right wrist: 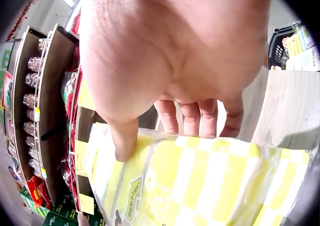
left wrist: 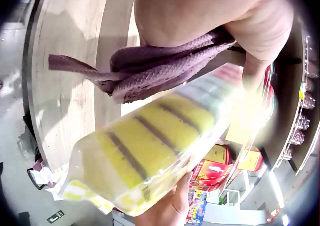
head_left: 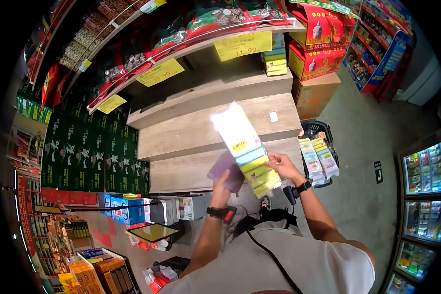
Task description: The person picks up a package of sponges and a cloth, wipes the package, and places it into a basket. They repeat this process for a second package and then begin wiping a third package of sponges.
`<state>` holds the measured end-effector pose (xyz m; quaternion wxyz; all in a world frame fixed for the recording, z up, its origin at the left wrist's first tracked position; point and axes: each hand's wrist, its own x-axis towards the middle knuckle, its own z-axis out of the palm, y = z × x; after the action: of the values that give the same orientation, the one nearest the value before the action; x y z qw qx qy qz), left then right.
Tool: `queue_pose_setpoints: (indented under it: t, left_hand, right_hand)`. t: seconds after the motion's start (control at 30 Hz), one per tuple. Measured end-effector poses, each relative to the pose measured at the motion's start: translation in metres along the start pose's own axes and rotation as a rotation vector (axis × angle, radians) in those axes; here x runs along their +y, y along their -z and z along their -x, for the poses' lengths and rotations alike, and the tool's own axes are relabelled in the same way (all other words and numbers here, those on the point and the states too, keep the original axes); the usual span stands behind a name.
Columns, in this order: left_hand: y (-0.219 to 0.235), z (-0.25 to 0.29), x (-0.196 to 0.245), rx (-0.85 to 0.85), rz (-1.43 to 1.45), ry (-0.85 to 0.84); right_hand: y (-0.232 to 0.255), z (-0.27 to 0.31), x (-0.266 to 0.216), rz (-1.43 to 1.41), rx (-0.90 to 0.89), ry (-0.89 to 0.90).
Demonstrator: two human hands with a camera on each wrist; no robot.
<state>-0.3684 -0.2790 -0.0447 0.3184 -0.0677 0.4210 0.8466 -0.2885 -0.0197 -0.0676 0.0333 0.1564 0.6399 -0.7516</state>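
My left hand (head_left: 221, 191) grips a folded purple cloth (left wrist: 160, 68), bunched in several layers under the palm. Held in my right hand (head_left: 284, 167) is a long, clear-wrapped pack of tissues (head_left: 242, 139), tilted over the lower wooden steps. In the right wrist view, the thumb lies over the pack's yellow-and-white checked side (right wrist: 210, 181), and the other fingers are partly hidden behind its edge. The left wrist view shows yellow bundles (left wrist: 155, 131) inside the wrap. There the cloth overlaps the pack's upper edge, and glare washes out its far end.
Stepped wooden shelving (head_left: 206, 130) stands ahead, with a small white label (head_left: 274, 116) on one step. Price-tagged shelves of bagged goods curve above. To the right, a black basket (head_left: 323, 128) holds similar packs. Green boxes (head_left: 73, 157) are stacked left; red gift boxes (head_left: 318, 29) stand back right.
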Motion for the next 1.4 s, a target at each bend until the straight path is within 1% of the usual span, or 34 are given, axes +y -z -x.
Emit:
queue_pose_setpoints:
  t: [0.07,0.1,0.13,0.2,0.27,0.33,0.37,0.4,0.43,0.47,0.5,0.53,0.6,0.67,0.73,0.8,0.83,0.87,0.9,0.93,0.97,1.0,1.03,1.07,1.1,1.27,1.4]
  left_hand:
    - [0.003,-0.004,0.016,-0.001,-0.017,-0.015]
    - [0.006,-0.005,0.023,0.002,-0.033,-0.033]
    - [0.010,-0.009,0.031,0.005,-0.026,-0.026]
    - [0.017,-0.020,0.047,0.029,0.043,-0.001]
    - [0.024,-0.033,0.060,0.041,0.027,-0.017]
    - [0.025,-0.046,0.079,0.056,-0.035,-0.048]
    - [0.034,-0.059,0.083,0.013,-0.025,-0.064]
    - [0.036,-0.071,0.090,0.010,-0.020,-0.066]
    - [0.039,-0.082,0.097,-0.005,0.058,-0.020]
    - [0.046,-0.087,0.105,-0.014,0.134,0.030]
    - [0.048,-0.094,0.117,-0.021,0.142,0.025]
    - [0.045,-0.107,0.127,-0.004,0.140,0.005]
    - [0.050,-0.116,0.133,0.066,0.158,-0.014]
    - [0.064,-0.133,0.141,0.052,0.167,-0.034]
    - [0.074,-0.140,0.149,0.056,0.191,-0.039]
    - [0.079,-0.145,0.155,0.065,0.210,-0.064]
    - [0.081,-0.147,0.159,0.064,0.223,-0.061]
    - [0.082,-0.149,0.162,0.059,0.228,-0.061]
    - [0.081,-0.149,0.167,0.067,0.221,-0.069]
    - [0.082,-0.151,0.167,0.064,0.222,-0.067]
    - [0.085,-0.152,0.167,0.073,0.188,-0.082]
    - [0.088,-0.153,0.167,0.081,0.150,-0.096]
    - [0.091,-0.154,0.168,0.060,0.152,-0.069]
    - [0.095,-0.157,0.167,0.060,0.141,-0.078]
    - [0.093,-0.157,0.169,0.065,0.143,-0.069]
    - [0.098,-0.161,0.166,0.102,0.137,-0.045]
    - [0.101,-0.164,0.162,0.094,0.147,-0.029]
  right_hand:
    - [0.012,-0.035,0.006,-0.018,0.032,-0.005]
    - [0.018,-0.053,0.007,0.006,0.082,0.020]
    - [0.025,-0.070,0.007,0.034,0.130,0.043]
    - [0.042,-0.108,0.001,0.069,0.161,0.047]
    - [0.051,-0.135,-0.022,0.105,0.194,0.057]
    - [0.045,-0.153,-0.066,-0.044,0.243,0.064]
    - [0.050,-0.171,-0.068,-0.040,0.245,0.064]
    - [0.058,-0.191,-0.069,-0.008,0.292,0.070]
    - [0.058,-0.204,-0.080,0.024,0.338,0.075]
    - [0.062,-0.213,-0.093,0.009,0.256,0.047]
    - [0.059,-0.223,-0.092,-0.003,0.292,0.068]
    - [0.059,-0.239,-0.100,0.004,0.322,0.102]
    - [0.052,-0.255,-0.118,0.006,0.375,0.067]
    - [0.059,-0.288,-0.116,0.018,0.431,0.096]
    - [0.069,-0.313,-0.121,0.057,0.426,0.092]
    - [0.075,-0.335,-0.128,0.027,0.507,0.216]
    - [0.086,-0.350,-0.130,0.071,0.487,0.225]
    - [0.093,-0.367,-0.129,0.024,0.505,0.258]
    - [0.109,-0.387,-0.122,0.075,0.527,0.297]
    - [0.112,-0.398,-0.126,0.121,0.550,0.338]
    - [0.111,-0.410,-0.128,0.009,0.630,0.377]
    - [0.120,-0.421,-0.127,0.062,0.685,0.304]
    - [0.125,-0.425,-0.127,0.189,0.685,0.199]
    - [0.129,-0.429,-0.126,0.313,0.681,0.090]
    - [0.133,-0.435,-0.124,0.373,0.694,0.072]
    - [0.144,-0.466,-0.113,0.607,0.773,0.110]
    - [0.146,-0.483,-0.109,0.826,0.820,0.108]
